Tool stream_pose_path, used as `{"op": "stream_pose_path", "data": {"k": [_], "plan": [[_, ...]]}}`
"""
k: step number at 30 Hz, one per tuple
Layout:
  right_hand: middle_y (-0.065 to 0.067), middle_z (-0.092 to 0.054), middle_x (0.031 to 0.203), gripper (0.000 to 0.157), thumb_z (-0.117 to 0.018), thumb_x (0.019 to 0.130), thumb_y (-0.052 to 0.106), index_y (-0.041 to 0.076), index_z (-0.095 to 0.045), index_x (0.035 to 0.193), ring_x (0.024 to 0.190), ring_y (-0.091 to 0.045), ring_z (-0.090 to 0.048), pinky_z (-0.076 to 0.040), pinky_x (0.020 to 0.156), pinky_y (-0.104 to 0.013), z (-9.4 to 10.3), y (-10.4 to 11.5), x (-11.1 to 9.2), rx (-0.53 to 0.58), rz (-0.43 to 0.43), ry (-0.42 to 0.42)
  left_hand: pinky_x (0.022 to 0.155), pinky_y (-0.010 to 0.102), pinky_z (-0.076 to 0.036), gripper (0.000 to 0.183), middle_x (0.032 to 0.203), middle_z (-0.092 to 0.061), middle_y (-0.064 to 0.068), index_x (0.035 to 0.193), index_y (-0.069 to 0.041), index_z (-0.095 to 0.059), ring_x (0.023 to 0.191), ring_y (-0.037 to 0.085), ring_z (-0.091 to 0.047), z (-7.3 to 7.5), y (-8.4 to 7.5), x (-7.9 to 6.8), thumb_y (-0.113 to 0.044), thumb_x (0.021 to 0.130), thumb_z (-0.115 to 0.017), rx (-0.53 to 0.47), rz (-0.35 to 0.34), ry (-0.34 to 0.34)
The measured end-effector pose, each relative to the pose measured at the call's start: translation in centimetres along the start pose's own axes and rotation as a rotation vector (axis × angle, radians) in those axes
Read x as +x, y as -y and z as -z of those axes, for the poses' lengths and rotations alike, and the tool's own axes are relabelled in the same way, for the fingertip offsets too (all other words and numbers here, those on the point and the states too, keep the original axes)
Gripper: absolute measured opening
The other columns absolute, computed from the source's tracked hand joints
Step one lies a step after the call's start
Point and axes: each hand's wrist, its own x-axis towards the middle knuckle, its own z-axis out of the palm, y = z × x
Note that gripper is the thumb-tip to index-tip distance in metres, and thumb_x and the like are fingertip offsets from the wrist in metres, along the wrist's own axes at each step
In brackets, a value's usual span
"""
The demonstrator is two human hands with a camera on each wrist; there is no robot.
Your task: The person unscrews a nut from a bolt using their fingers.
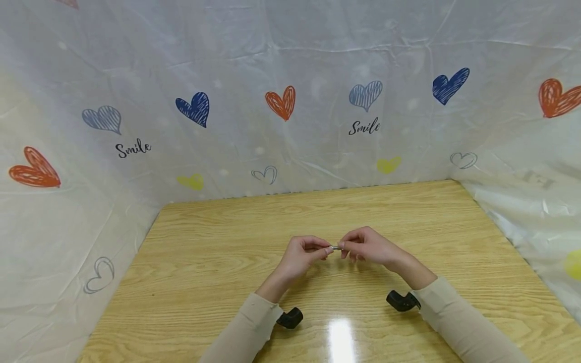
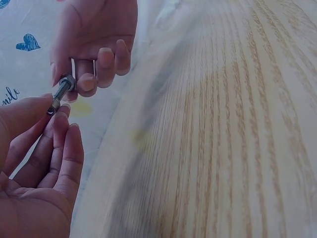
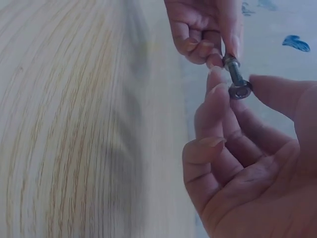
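Observation:
A small metal bolt [image 1: 336,247] is held level above the table, between the two hands. Thumb and fingers of the left hand [image 1: 300,256] pinch one end of it. At the other end, the right hand [image 1: 369,247] grips a metal nut [image 3: 240,90] between thumb and forefinger. Bare thread on the bolt [image 2: 61,92] shows between the two grips in the left wrist view. The right hand's other fingers are loosely bent beneath. Fingertips partly hide both ends of the bolt.
A wood-grain table [image 1: 218,252] lies under both hands. White sheeting [image 1: 313,146] printed with hearts and "Smile" stands along its back and sides. Black wrist-mounted pieces [image 1: 290,318] stick out beside both sleeves.

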Motion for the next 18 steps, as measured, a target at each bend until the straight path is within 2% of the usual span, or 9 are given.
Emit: {"op": "stream_pose_path", "data": {"k": [4,7,10,15,18], "plan": [[-0.025,-0.067,0.107,0.027,-0.062,0.104,0.016,-0.004,-0.065,0.121,0.082,-0.041,-0.061,-0.049,0.063,-0.034,-0.06,-0.06,0.07,0.024,0.024,-0.005,0.082,0.047,-0.058,0.015,0.097,-0.075,0.008,0.105,-0.002,-0.078,0.090,0.033,-0.070,0.01,0.19,0.15,-0.012,0.095,-0.076,0.001,-0.002,-0.006],[-0.023,-0.063,0.111,0.033,-0.068,0.100,0.013,-0.004,-0.060,0.127,0.086,-0.043,-0.062,-0.050,0.066,-0.036,-0.05,-0.15,0.11,0.031,0.024,-0.016,0.081,0.046,-0.059,0.015,0.096,-0.075,0.009,0.105,-0.001,-0.078,0.090,0.035,-0.071,0.01,0.27,0.22,-0.012,0.095,-0.076,-0.002,-0.004,-0.007],[-0.021,-0.064,0.111,0.040,-0.068,0.100,0.017,-0.005,-0.058,0.132,0.086,-0.040,-0.063,-0.052,0.068,-0.039,0.00,-0.28,0.12,0.024,-0.002,-0.027,0.081,0.046,-0.059,0.014,0.098,-0.075,0.011,0.105,-0.002,-0.078,0.092,0.038,-0.070,0.01,0.32,0.23,-0.012,0.095,-0.075,-0.007,-0.004,-0.004],[-0.020,-0.070,0.094,0.044,-0.059,0.106,0.036,-0.006,-0.068,0.117,0.074,-0.027,-0.062,-0.053,0.064,-0.037,0.01,-0.38,0.17,0.007,-0.063,-0.027,0.082,0.048,-0.059,0.015,0.099,-0.075,0.012,0.106,0.000,-0.077,0.094,0.042,-0.069,-0.04,0.37,0.18,-0.011,0.095,-0.075,-0.006,-0.007,-0.003],[-0.020,-0.071,0.087,0.049,-0.056,0.107,0.039,-0.007,-0.070,0.108,0.068,-0.021,-0.061,-0.050,0.059,-0.032,-0.11,-0.40,0.26,0.025,-0.086,-0.025,0.084,0.049,-0.059,0.016,0.099,-0.075,0.011,0.106,0.001,-0.077,0.095,0.043,-0.069,-0.06,0.44,0.20,-0.011,0.095,-0.075,-0.011,-0.008,-0.005]]}}
